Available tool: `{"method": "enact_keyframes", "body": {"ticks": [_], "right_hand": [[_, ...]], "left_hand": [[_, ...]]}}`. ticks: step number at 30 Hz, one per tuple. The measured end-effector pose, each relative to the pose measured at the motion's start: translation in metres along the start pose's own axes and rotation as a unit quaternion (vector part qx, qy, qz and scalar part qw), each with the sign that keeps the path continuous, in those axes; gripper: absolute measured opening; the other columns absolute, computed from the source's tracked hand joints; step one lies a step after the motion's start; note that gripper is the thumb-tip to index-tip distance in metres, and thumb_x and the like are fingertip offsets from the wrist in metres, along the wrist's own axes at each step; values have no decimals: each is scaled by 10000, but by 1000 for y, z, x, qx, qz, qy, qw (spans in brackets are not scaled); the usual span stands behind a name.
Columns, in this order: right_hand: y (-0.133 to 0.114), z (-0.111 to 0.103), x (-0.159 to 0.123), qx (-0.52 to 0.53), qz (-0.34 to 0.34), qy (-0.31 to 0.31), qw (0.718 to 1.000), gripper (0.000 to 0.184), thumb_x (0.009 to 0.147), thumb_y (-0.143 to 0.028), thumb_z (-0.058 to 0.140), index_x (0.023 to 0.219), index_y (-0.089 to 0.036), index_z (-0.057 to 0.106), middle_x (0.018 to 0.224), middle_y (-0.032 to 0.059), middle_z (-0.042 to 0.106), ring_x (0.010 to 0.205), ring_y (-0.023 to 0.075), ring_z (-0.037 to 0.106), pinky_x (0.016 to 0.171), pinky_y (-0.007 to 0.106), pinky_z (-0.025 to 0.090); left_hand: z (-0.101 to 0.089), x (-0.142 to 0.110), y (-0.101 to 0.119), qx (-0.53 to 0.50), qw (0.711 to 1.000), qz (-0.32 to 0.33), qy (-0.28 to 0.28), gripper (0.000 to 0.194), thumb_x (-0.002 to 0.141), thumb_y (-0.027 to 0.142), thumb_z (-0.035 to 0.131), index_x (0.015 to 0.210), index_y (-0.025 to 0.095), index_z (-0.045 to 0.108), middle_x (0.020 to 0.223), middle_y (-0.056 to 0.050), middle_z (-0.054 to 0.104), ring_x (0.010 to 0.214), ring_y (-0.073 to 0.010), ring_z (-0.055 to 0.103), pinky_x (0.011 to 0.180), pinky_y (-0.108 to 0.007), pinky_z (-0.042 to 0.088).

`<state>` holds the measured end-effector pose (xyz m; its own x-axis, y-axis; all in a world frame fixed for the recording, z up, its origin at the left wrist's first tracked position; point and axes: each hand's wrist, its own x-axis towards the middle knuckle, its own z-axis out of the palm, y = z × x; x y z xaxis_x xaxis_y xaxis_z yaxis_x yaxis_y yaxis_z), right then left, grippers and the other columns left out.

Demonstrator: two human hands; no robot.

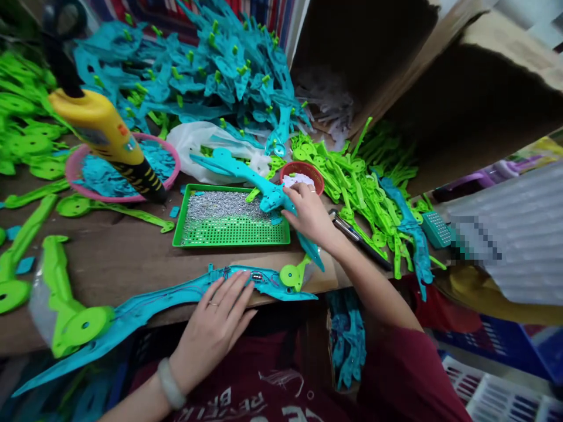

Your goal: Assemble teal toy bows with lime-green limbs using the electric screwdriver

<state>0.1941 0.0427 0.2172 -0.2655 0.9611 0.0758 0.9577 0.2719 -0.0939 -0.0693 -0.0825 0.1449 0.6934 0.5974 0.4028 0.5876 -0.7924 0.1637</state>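
A long blue plastic shell half (176,296) lies along the near table edge, its inside facing up with thin wires and a small metallic part. My left hand (224,310) rests flat on its middle, fingers stretched. Green jointed pieces sit at its ends: a bent leg-like one (83,322) on the left and a round-ended one (292,275) on the right. Above the tray's right side, my right hand (310,214) pinches a second blue plastic shell (250,176) between thumb and fingers. Under it stands a green tray (237,237) full of small metal screws.
A yellow-and-black electric screwdriver (103,138) hangs at left over a pink basket (176,161) of blue pieces. Blue shells (220,70) pile up behind; green parts (352,181) heap at right beside a black-handled tool (365,243). Cardboard boxes (413,88) stand at back right.
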Motion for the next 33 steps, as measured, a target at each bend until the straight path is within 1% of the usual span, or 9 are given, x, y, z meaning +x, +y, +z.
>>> {"method": "enact_keyframes", "body": {"ticks": [2,4,7,11,15,21,26,30,33], "right_hand": [[-17,-9,-25,36,-83,16,996,256,941,-229,534,1166,-120,592,1182,156,566,1076,274,486,932,437,426],[-37,-12,-59,52,-167,-8,985,173,975,-250,490,1006,-154,631,1004,108,621,963,241,507,829,398,438],[-65,5,-111,25,-174,13,984,158,967,-228,527,1016,-149,655,938,97,677,913,231,545,782,394,433],[-80,43,-147,-10,-173,90,981,193,950,-179,553,1087,-112,672,1117,124,718,1039,247,591,932,428,450],[-78,60,-150,-31,-186,89,978,227,959,-228,556,1084,-86,681,1128,135,721,1088,256,602,982,439,455],[-68,50,-146,-28,-222,91,971,250,964,-276,557,1128,-122,666,1103,130,719,1049,242,625,971,441,474],[-65,56,-146,-51,-269,114,955,231,951,-230,574,1118,-105,672,1102,113,710,1056,234,618,986,439,486],[-64,59,-148,-88,-275,116,950,198,943,-164,565,1078,-78,682,1123,139,688,1041,229,625,1003,429,492],[-62,55,-147,-105,-323,112,934,199,950,-202,576,1043,-57,677,1101,162,681,1015,236,638,989,437,498]], "left_hand": [[3,6,8,-21,1000,13,-6,375,997,236,501,1322,56,559,1380,-164,604,1262,-302,561,1109,-501,378],[6,10,13,-30,1000,5,-7,355,1000,219,488,1303,54,574,1343,-161,630,1217,-297,589,1101,-503,382],[8,10,13,-23,999,-34,-6,350,978,199,525,1291,52,580,1324,-186,632,1206,-323,587,1071,-514,402],[9,7,6,-26,998,-55,-29,343,981,206,518,1288,63,578,1296,-170,648,1183,-326,588,1061,-529,405],[12,7,2,-33,997,-54,-36,323,984,198,506,1271,73,585,1262,-143,671,1169,-323,584,1056,-528,410],[19,1,0,-24,998,-34,-40,351,963,161,515,1294,65,579,1272,-157,660,1175,-344,575,1057,-545,416],[20,0,3,-20,998,-36,-40,395,944,149,531,1337,123,571,1329,-180,616,1224,-359,563,1042,-549,434],[19,9,4,-61,998,-17,-31,384,963,153,484,1337,163,569,1385,-145,587,1268,-319,547,1061,-517,440],[21,16,2,-98,995,2,-33,356,966,159,479,1306,159,581,1332,-132,620,1248,-292,560,1056,-501,454]]}}
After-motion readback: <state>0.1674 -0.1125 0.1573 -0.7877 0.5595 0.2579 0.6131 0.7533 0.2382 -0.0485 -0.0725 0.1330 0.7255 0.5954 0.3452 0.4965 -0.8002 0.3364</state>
